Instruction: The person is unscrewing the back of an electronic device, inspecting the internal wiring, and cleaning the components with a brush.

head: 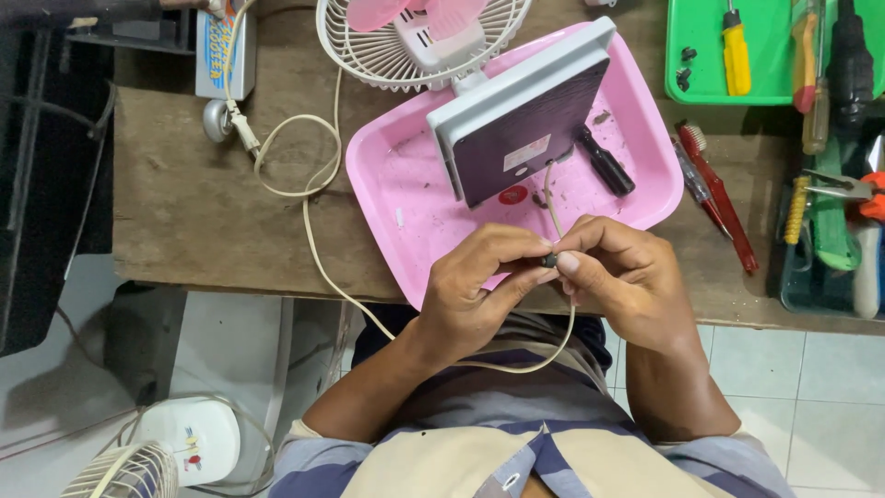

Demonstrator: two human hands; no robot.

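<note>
Head view, both hands (553, 277) pinching small black part (549, 261) on cream cord (309, 198), fan base (525, 120) upright on pink tray (406, 194) behind

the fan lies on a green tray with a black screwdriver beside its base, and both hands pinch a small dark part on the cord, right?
Not quite: the tray under the fan is pink, as the head view shows. The rest holds: the black screwdriver lies beside the base, and the left hand and right hand pinch the small dark part on the cord.
</note>
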